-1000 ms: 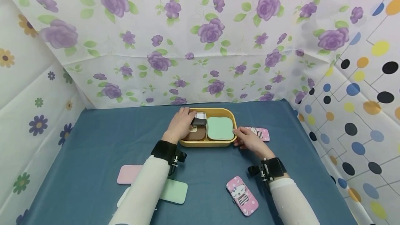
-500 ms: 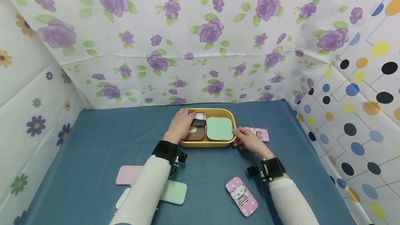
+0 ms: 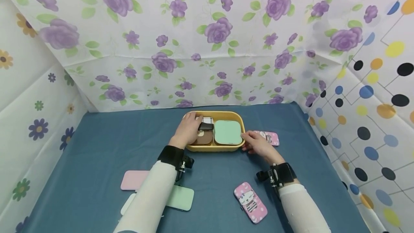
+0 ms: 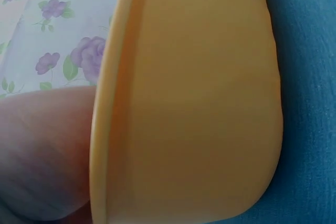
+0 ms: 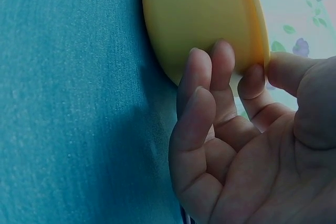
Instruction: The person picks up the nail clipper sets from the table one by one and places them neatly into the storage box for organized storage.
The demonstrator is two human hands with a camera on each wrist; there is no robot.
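The yellow tray point(image 3: 211, 149) holds a mint-green square case point(image 3: 228, 132), a brown case point(image 3: 204, 138), a black object point(image 3: 206, 126) and a white-topped one point(image 3: 207, 120). My left hand point(image 3: 186, 128) lies over the tray's left end, a fingertip beside the black object; its other fingertips are hidden. In the left wrist view, part of that hand point(image 4: 44, 153) shows behind the rim of the tray point(image 4: 194, 98). At the right end, my right hand point(image 3: 258, 144) pinches the rim. The right wrist view shows its thumb and index finger on the tray point(image 5: 199, 14), the other fingers curled.
A pink patterned case point(image 3: 271, 138) lies right of the tray, partly behind my right hand. Another point(image 3: 250, 202) lies nearer the front. Pink point(image 3: 134, 180), green point(image 3: 181, 197) and white point(image 3: 127, 203) flat cases lie by my left forearm. Patterned cloth stands behind the blue table point(image 3: 100, 146).
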